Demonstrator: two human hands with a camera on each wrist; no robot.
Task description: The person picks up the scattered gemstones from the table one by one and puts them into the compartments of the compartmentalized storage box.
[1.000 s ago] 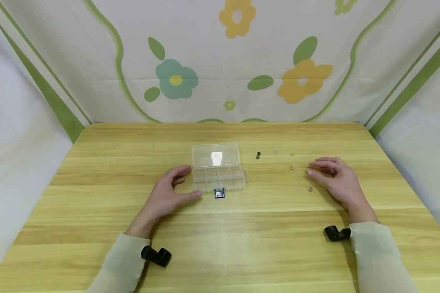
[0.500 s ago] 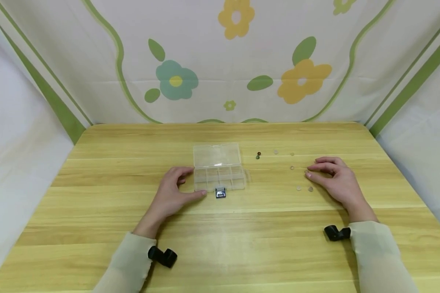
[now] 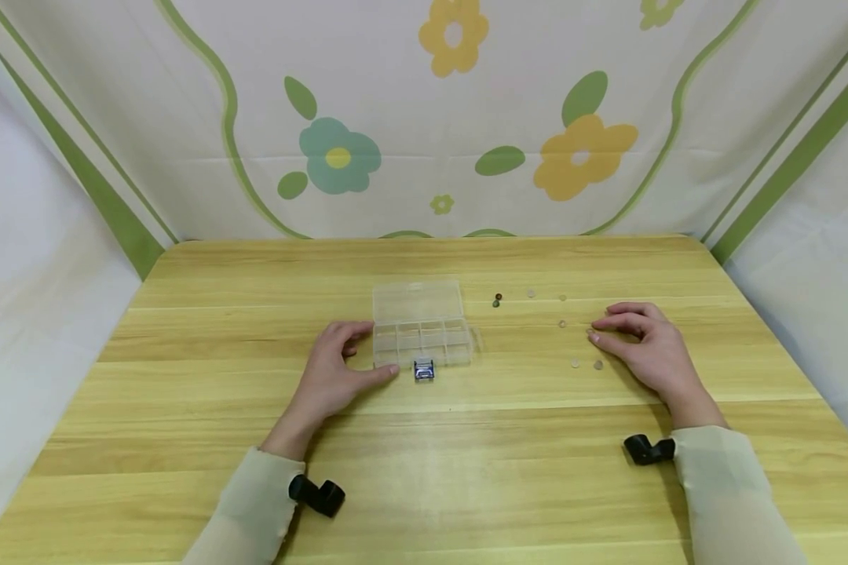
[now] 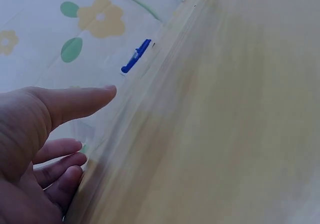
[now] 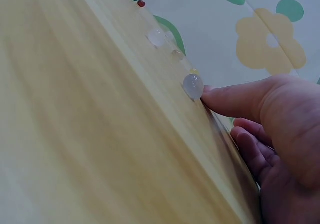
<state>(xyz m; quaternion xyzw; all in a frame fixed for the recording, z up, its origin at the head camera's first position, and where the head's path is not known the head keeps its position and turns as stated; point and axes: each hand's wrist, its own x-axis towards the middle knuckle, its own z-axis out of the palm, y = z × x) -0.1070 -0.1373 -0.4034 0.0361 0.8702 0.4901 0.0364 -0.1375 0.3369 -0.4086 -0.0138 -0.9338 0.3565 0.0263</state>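
Observation:
A clear plastic compartment box (image 3: 424,337) stands on the wooden table with its transparent lid (image 3: 417,301) raised at the back. My left hand (image 3: 330,367) holds the box's left end, thumb along the front and fingers at the back-left corner. At the box's front edge is a blue latch (image 4: 135,56). To the right, my right hand (image 3: 646,349) pinches a tiny pale bead (image 3: 589,332) between thumb and index fingertips, low over the table. A pale translucent bead (image 5: 193,86) appears beside the thumb in the right wrist view.
Several small loose beads lie between box and right hand: a dark reddish bead (image 3: 498,297), a green bead (image 3: 496,304), and pale ones, such as a front bead (image 3: 575,363) and a greyish bead (image 3: 598,365). A flowered curtain (image 3: 424,157) hangs behind the table (image 3: 438,471).
My left thumb has slid a little right along the box front. The right fingertips have closed together and a bead now shows between them. Bright glare on the lid has vanished.

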